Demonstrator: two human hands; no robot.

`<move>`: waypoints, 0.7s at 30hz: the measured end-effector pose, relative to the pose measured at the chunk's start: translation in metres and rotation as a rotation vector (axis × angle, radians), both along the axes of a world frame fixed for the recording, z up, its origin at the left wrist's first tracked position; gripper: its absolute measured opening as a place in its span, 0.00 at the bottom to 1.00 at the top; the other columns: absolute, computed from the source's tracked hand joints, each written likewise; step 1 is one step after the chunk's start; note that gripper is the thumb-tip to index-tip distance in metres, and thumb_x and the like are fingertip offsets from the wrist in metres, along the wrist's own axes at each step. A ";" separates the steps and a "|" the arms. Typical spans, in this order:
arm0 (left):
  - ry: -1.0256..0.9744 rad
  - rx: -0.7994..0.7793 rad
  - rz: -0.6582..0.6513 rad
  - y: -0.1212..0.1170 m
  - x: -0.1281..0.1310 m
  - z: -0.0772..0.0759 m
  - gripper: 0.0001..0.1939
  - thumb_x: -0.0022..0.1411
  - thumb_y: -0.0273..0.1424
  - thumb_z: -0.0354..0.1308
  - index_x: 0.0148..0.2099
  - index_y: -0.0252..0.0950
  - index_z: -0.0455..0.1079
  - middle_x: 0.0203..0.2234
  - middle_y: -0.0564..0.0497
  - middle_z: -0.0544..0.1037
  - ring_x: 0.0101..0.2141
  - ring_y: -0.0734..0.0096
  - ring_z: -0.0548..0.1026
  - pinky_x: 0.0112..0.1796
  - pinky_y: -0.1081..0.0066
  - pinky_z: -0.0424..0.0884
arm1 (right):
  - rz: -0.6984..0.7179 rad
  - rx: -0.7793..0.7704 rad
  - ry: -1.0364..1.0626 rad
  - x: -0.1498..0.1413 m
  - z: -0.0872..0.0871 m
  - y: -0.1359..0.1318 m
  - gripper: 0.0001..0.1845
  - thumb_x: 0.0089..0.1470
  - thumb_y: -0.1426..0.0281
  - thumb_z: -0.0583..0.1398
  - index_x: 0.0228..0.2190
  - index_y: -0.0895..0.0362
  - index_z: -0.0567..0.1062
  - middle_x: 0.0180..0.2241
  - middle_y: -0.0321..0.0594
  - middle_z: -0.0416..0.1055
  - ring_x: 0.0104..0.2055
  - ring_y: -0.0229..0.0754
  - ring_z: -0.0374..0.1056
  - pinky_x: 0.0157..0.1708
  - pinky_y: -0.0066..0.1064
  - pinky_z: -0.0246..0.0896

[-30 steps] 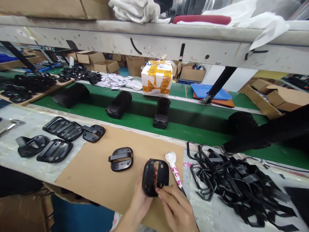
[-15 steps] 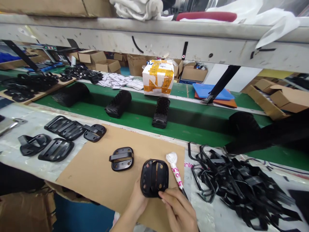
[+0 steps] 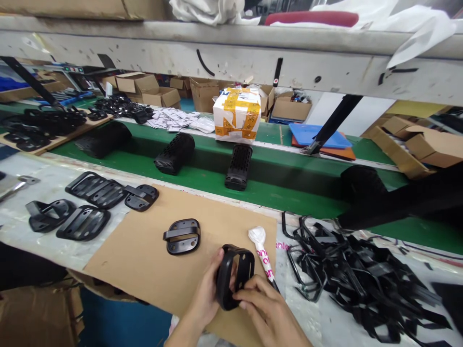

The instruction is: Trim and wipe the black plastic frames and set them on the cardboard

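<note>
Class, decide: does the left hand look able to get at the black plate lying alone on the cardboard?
Not right now, it seems: the left hand is holding another plate. Nothing stands between it and the lone plate, though, so once freed it probably could.

On the pale plastic-covered table (image 3: 40, 172), a flat brown cardboard sheet (image 3: 144, 255) lies between rounded black plastic plates (image 3: 107, 193) at left and heaped angular black strips (image 3: 372, 270) at right, before the flat green belt (image 3: 202, 174).

Left hand (image 3: 207, 295) cupped, thumb up; right hand (image 3: 266, 304) close beside, fingers bent
</note>
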State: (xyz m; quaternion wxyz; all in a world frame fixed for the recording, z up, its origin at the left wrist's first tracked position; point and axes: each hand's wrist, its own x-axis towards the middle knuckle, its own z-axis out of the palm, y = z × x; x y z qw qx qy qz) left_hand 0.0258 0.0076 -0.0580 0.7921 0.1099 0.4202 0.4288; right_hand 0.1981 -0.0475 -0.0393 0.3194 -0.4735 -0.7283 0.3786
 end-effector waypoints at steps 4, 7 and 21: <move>0.067 0.026 0.010 -0.004 -0.001 -0.004 0.26 0.44 0.45 0.81 0.37 0.34 0.77 0.21 0.56 0.74 0.22 0.76 0.68 0.25 0.76 0.64 | 0.009 -0.029 0.016 -0.001 0.000 -0.002 0.18 0.68 0.76 0.57 0.50 0.48 0.83 0.42 0.42 0.76 0.45 0.45 0.77 0.45 0.31 0.75; 0.206 0.005 0.061 -0.004 -0.001 -0.006 0.28 0.48 0.43 0.79 0.49 0.36 0.80 0.33 0.50 0.83 0.33 0.65 0.79 0.34 0.73 0.71 | -0.003 -0.044 0.063 -0.002 -0.004 -0.004 0.17 0.68 0.75 0.58 0.49 0.47 0.84 0.41 0.41 0.77 0.44 0.44 0.78 0.44 0.30 0.75; 0.321 0.250 -0.141 -0.022 0.004 0.001 0.25 0.64 0.52 0.66 0.52 0.38 0.80 0.40 0.47 0.84 0.40 0.60 0.80 0.43 0.70 0.74 | -0.359 -0.147 0.390 -0.015 -0.022 -0.013 0.46 0.62 0.49 0.66 0.73 0.46 0.55 0.74 0.51 0.54 0.74 0.61 0.55 0.68 0.53 0.61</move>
